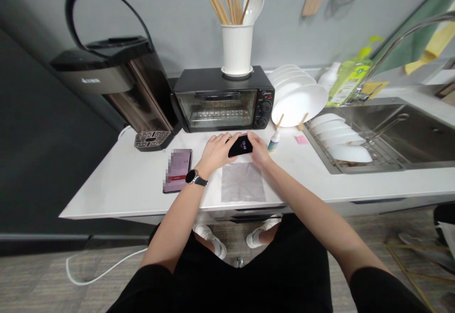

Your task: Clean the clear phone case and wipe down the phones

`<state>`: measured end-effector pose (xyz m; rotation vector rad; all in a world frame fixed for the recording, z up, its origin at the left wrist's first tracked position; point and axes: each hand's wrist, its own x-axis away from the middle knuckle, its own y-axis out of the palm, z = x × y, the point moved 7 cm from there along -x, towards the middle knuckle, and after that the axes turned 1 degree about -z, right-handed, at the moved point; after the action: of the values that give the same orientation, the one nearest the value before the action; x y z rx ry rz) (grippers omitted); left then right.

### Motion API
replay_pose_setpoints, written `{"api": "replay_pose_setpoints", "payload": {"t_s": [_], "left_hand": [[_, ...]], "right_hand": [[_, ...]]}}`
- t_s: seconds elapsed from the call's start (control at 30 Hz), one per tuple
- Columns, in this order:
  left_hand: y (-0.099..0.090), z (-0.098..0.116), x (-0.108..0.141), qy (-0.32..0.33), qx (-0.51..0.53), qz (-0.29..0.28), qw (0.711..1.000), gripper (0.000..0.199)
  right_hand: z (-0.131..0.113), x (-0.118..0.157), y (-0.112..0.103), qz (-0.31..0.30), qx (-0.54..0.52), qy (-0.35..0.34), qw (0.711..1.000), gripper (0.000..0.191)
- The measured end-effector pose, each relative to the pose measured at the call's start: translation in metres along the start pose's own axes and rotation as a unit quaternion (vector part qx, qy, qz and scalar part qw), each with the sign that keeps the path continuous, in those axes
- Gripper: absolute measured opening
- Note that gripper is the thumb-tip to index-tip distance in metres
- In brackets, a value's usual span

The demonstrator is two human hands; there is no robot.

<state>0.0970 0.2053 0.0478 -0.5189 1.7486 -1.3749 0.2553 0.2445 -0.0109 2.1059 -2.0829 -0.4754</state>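
A dark smartphone (240,146) with a lit clock on its screen lies between my hands, just in front of the toaster oven. My left hand (217,151), with a watch (192,176) on the wrist, grips the phone's left end. At the other end, my right hand (258,149) has its fingers closed on the phone's edge. A grey cloth (243,183) lies flat on the counter nearer to me. Just right of my right hand stands a small white bottle (274,141) with a coloured label. A purple tablet-like item (178,170), partly blurred out, lies left of my left wrist.
Behind my hands is a black toaster oven (220,109) carrying a white utensil holder (237,47). A tall water dispenser (142,95) stands left. White plates (298,99) and a pink sticky note (301,140) are to the right, beside the sink (426,133) with bowls (346,152).
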Motion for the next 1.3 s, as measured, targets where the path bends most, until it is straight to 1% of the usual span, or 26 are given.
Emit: {"api": "replay_pose_setpoints", "payload": {"t_s": [0.13,0.23,0.43,0.53,0.6,0.67,0.73,0.8,0.97,1.13,1.3], "left_hand": [[0.003,0.01,-0.003,0.009,-0.002,0.004,1.0,0.082],[0.004,0.013,-0.004,0.015,0.001,0.002,1.0,0.083],[0.001,0.008,0.001,0.031,0.01,-0.008,0.999,0.084],[-0.002,0.005,0.002,0.02,0.023,0.004,1.0,0.084],[-0.005,0.001,0.001,-0.018,0.041,0.027,0.999,0.086],[-0.007,-0.005,0.001,-0.075,0.058,0.05,0.994,0.089],[-0.007,-0.01,0.001,-0.123,0.062,0.057,0.989,0.092],[-0.005,-0.011,0.001,-0.149,0.059,0.052,0.986,0.094],[-0.002,-0.008,0.001,-0.168,0.05,0.063,0.982,0.098],[-0.003,-0.004,0.002,-0.168,0.052,0.073,0.982,0.102],[-0.001,-0.002,0.003,-0.17,0.057,0.09,0.98,0.1]], "right_hand": [[0.004,-0.003,-0.008,0.028,-0.011,0.014,0.999,0.066],[0.01,-0.006,-0.014,0.037,-0.032,0.054,0.997,0.063],[0.014,-0.006,-0.012,-0.001,-0.066,0.133,0.989,0.052],[0.011,-0.003,-0.01,-0.014,-0.088,0.151,0.985,0.048],[0.009,-0.002,-0.006,-0.031,-0.112,0.145,0.983,0.048],[0.005,0.0,0.0,-0.047,-0.128,0.123,0.983,0.048],[0.002,0.001,0.005,-0.051,-0.124,0.086,0.987,0.046],[0.001,0.002,0.008,-0.043,-0.107,0.056,0.992,0.046],[0.005,-0.001,0.005,-0.01,-0.094,0.048,0.994,0.051],[0.006,-0.002,0.001,-0.019,-0.107,0.063,0.992,0.048],[0.009,-0.002,0.0,-0.01,-0.121,0.084,0.989,0.047]]}}
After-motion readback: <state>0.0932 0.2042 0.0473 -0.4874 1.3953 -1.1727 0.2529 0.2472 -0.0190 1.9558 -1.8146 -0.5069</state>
